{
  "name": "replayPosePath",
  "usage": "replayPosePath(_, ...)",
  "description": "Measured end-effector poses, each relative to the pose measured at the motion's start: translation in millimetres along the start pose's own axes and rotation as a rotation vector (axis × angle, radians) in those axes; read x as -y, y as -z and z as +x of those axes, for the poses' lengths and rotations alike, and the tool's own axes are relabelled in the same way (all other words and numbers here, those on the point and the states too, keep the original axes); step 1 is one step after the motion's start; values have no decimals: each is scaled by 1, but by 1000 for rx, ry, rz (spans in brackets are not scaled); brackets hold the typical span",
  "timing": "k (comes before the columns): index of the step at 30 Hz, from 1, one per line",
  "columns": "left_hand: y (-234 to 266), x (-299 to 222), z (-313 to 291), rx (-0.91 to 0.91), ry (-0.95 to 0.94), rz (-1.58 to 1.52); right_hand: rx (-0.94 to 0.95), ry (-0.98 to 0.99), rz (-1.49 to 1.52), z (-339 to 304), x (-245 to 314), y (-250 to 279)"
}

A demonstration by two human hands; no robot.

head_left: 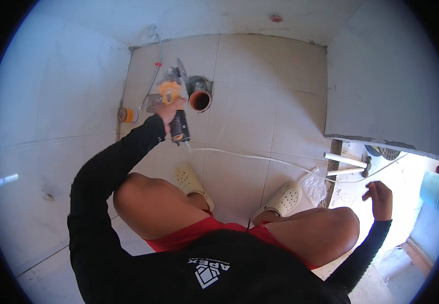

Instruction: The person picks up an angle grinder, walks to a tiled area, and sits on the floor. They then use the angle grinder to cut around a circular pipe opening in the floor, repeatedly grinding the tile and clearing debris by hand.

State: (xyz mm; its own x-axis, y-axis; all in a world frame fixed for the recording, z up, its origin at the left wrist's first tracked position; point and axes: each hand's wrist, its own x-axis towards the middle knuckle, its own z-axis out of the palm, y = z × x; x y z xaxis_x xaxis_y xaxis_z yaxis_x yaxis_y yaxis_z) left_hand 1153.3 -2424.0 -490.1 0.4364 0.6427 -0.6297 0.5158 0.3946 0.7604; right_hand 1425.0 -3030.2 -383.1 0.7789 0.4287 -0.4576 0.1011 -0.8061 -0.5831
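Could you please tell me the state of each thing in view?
Grinder: held; whether running, unclear.
Left grip: closed around the grinder.
Right grip: apparently empty, partly curled.
Floor pipe: open, uncovered.
White cord: uncoiled, curving.
Plastic bag: crumpled.
Hammer: lying down.

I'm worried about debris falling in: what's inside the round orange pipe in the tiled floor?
The round orange pipe shows only its upper inner wall; anything deeper is hidden in darkness.

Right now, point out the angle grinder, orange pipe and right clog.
Angle grinder (169, 91): head view, yellow body.
Orange pipe (199, 92): head view, upper rim.
Right clog (288, 195): head view, holed upper.
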Motion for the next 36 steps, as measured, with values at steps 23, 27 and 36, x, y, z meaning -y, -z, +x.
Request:
replayPosePath(23, -41, 37, 27, 455, -8, -137, 331, 10, 987, 123, 320, -396)
replayPosePath(27, -33, 31, 43, 552, -360, -121, 383, 27, 1006, 131, 341, -378)
replayPosePath(36, -15, 165, 33, 1240, -60, 582, 179, 114, 1062, 138, 359, -314)
